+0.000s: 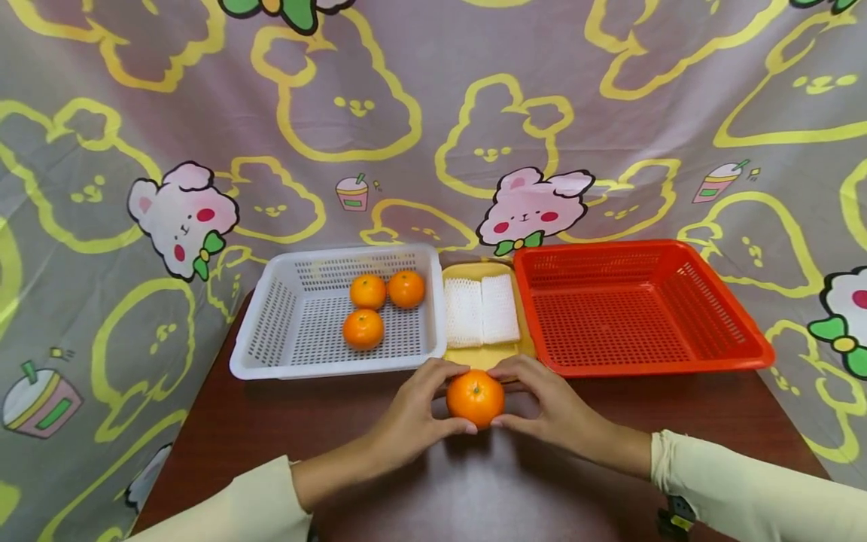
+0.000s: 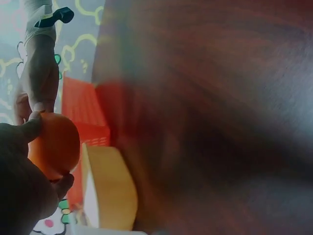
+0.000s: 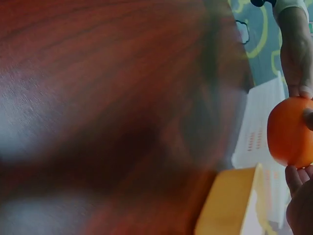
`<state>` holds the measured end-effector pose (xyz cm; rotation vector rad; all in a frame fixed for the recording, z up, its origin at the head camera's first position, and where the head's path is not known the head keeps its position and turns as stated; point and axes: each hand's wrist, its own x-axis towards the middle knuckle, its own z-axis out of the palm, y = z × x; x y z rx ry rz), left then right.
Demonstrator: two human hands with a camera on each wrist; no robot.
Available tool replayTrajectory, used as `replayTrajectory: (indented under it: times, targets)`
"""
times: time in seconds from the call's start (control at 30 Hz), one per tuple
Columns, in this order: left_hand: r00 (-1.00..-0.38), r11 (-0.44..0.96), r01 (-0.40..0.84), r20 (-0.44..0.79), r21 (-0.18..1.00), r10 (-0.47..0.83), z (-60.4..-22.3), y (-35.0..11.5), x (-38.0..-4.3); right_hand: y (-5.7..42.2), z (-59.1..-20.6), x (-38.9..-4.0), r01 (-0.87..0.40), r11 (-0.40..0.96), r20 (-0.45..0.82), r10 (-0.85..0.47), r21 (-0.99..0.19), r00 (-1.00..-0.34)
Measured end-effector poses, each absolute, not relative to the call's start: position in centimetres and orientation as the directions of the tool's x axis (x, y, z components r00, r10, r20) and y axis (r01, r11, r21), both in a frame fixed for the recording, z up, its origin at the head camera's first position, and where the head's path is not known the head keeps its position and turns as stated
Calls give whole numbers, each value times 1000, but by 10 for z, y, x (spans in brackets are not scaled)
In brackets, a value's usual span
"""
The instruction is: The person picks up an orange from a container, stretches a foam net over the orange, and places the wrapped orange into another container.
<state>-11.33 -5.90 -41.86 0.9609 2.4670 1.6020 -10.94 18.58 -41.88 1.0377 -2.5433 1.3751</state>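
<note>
An orange (image 1: pixel 476 397) is held between both hands over the front middle of the table. My left hand (image 1: pixel 415 410) grips its left side, fingertips at the far edge and thumb at the near edge. My right hand (image 1: pixel 550 406) holds the right side in the same way. In the left wrist view the orange (image 2: pixel 57 146) sits between the two hands; in the right wrist view part of the orange (image 3: pixel 288 132) is cut off by the frame edge. Behind the hands, white foam net sleeves (image 1: pixel 463 312) lie in a yellow tray (image 1: pixel 488 354).
A white plastic basket (image 1: pixel 271 370) at the left holds three oranges (image 1: pixel 363 329). To the right stands a red plastic basket (image 1: pixel 650 367). All containers rest along the back of the dark wooden table (image 1: pixel 284 421), against a patterned curtain (image 1: pixel 420 68).
</note>
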Motion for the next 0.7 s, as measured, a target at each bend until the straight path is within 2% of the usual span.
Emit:
replayTrajectory:
  times: [0.17,0.4,0.6,0.7]
  targets:
    - [-831,320,429,230,845,506,-436,-54,-103,188,-440,-102,-601,347,372,-539,-720,-756]
    - [-820,394,475,233,787,523,-458,-48,-97,195,-463,-96,-623,323,404,-536,-713,-741]
    - [-819,397,481,239,782,522,-469,-45,-101,197,-470,-99,-639,325,424,-531,-698,-733]
    - [-816,401,485,239,777,526,-473,-44,-104,194,-461,-97,-634,355,416,-524,-686,-743]
